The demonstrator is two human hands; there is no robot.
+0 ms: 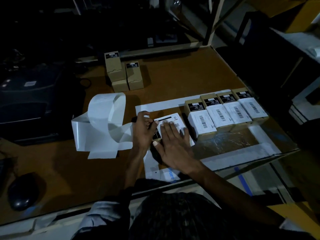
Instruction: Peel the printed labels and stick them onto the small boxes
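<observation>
Pressing flat on a white printed label (pixel 170 121), the right hand (pixel 173 144) is seen with fingers straight and spread over a small box (pixel 156 134) lying near the front edge of the brown table (pixel 181 73). The box's left side is held by the left hand (pixel 142 130), whose fingers are curled against it; how firmly it is gripped cannot be told. Both are set on a white sheet (pixel 155 168) spread across the table's front right part, where a crinkled clear plastic film (pixel 225 139) is also laid. At the front left corner, a dark computer mouse (pixel 22 191) is seen. Just left of the hands, a long curl of emptied white backing strip (pixel 102 125) is piled. Just right of the hands, four labelled boxes (pixel 225 111) are lined side by side, touching, each topped with a white barcode label and a black one behind it. Farther back, near the middle of the table, a cluster of unlabelled kraft boxes (pixel 123 73) is stacked, two of them bearing only black stickers on top. Along the left edge, a dark label printer (pixel 26 104) is barely made out in the dim light. A metal rack post (pixel 212 21) is stood at the far right corner.
</observation>
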